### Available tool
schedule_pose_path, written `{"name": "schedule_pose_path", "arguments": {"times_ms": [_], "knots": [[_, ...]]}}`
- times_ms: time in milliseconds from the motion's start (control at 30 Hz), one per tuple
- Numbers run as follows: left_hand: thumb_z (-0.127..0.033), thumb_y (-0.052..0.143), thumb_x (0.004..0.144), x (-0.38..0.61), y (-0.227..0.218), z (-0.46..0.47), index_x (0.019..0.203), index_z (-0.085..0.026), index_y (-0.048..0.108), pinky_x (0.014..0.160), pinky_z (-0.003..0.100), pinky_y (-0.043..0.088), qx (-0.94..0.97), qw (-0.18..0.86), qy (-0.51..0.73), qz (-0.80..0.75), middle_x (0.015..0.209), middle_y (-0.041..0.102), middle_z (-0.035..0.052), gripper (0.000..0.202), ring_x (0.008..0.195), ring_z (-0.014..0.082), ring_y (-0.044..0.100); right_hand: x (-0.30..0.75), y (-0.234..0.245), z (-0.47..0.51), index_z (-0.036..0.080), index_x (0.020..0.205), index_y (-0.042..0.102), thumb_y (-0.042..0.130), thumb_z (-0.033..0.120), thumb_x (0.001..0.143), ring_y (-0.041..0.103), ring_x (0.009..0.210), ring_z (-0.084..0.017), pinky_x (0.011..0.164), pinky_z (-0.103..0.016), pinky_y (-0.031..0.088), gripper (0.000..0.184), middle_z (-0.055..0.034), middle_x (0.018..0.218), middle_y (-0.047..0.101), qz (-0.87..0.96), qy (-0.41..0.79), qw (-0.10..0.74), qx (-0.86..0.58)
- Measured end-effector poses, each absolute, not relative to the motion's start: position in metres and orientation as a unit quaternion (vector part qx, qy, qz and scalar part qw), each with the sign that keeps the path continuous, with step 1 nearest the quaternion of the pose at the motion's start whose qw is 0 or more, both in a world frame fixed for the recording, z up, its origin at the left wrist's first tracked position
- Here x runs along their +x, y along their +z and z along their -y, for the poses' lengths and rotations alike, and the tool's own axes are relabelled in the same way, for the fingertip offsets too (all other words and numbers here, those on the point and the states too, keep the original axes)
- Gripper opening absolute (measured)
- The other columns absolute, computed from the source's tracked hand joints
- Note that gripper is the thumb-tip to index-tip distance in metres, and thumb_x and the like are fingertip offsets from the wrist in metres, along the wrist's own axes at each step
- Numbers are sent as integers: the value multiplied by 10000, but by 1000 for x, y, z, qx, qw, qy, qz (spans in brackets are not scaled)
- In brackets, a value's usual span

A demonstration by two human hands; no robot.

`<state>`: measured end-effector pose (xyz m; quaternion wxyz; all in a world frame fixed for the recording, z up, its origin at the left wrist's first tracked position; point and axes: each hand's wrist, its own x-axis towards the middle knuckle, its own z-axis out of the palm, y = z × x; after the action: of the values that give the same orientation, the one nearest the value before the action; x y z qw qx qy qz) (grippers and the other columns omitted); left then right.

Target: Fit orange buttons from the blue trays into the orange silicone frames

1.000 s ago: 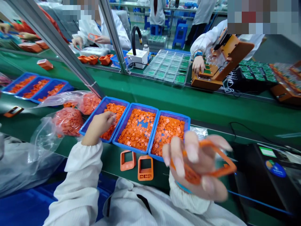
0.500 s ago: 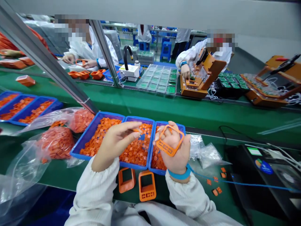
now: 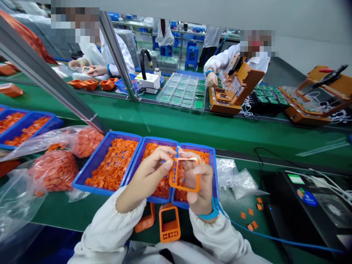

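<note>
Both of my hands meet above the blue trays. My right hand (image 3: 199, 185) grips an orange rubbery rectangular frame (image 3: 184, 175) upright, and my left hand (image 3: 145, 179) pinches that frame's left side between thumb and fingers. I cannot tell whether a small piece lies in that pinch. Below them stand three blue trays (image 3: 93, 160) heaped with small orange square pieces (image 3: 111, 165). Two more orange frames lie on the green belt near my forearms: one (image 3: 169, 224) stands whole in view, and my left sleeve partly hides the other (image 3: 145, 220).
Plastic bags of orange pieces (image 3: 55, 170) lie left of the trays, and crumpled clear bags (image 3: 233, 176) lie to their right. A few orange pieces (image 3: 250, 216) are scattered on the green belt beside a black device (image 3: 302, 205). Co-workers sit across the belt.
My hands have come together, and my left hand now pinches the frame. The frame has turned more upright in my right hand. The view has shifted slightly.
</note>
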<state>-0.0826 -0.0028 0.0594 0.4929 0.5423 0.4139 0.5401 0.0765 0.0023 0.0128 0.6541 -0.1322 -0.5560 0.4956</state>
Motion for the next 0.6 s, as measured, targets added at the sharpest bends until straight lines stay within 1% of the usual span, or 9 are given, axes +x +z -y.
{"name": "schedule_pose_path", "arguments": {"times_ms": [67,167,267,433,500,600], "knots": [[-401,698,1006,-82,58,2,879,-209,695,1041,354,492,531,519,543,-392,1177,688,90,229,1174,245,645,77,9,-2,437,1261,584,807,561,866,606,1396,-310,1199,-602,467,469,-56,1422,616,575,483,649,-127],[-402,710,997,-82,56,2,868,-210,679,1056,372,485,504,547,551,-379,1169,691,87,234,1150,246,639,76,4,-3,426,1195,602,827,614,820,635,1348,-317,1173,-600,485,476,-57,1399,622,597,463,639,-146],[-406,735,979,-81,56,2,859,-210,677,1030,357,502,458,588,556,-367,1133,694,73,237,1092,232,652,75,5,-4,405,1100,618,859,619,781,664,1307,-316,1142,-588,513,454,-49,1383,638,614,440,637,-155],[-378,819,909,-76,60,3,822,-201,677,863,291,546,360,654,573,-338,1038,696,43,243,885,171,650,74,12,-3,388,1012,600,947,419,753,708,1279,-278,1116,-524,559,434,0,1393,677,635,409,640,-143],[-371,850,878,-75,61,3,807,-199,684,795,271,542,340,659,582,-333,1006,700,33,250,810,150,632,74,12,-3,358,938,601,973,412,712,716,1281,-293,1140,-536,543,439,2,1389,688,653,387,632,-157],[-362,868,859,-73,61,5,790,-193,692,704,244,520,324,657,595,-330,965,700,23,254,721,120,594,75,8,-2,328,857,606,1024,424,614,711,1298,-322,1178,-550,511,493,-9,1374,693,680,358,617,-171]]}}
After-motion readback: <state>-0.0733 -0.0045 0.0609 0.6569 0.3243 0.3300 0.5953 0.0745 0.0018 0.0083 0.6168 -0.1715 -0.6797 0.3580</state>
